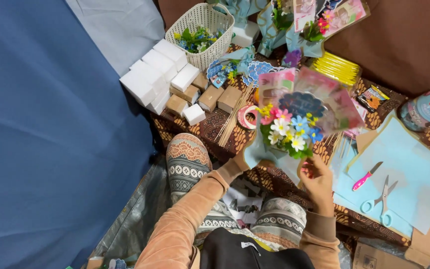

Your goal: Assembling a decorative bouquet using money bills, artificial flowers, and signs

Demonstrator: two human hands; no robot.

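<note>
Right hand (pixel 318 175) pinches the base of a small bouquet (pixel 294 124); left hand (pixel 240 162), mostly hidden behind its blue wrapping, also holds it. The bouquet stands upright above the lap, flowers pointing away. Scissors (pixel 383 199) lie beyond.

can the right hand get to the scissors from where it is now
Probably yes. The scissors lie uncovered on the light blue paper, just right of the right hand, nothing between. But that hand is holding the flower bouquet, so it would have to let go first.
</note>
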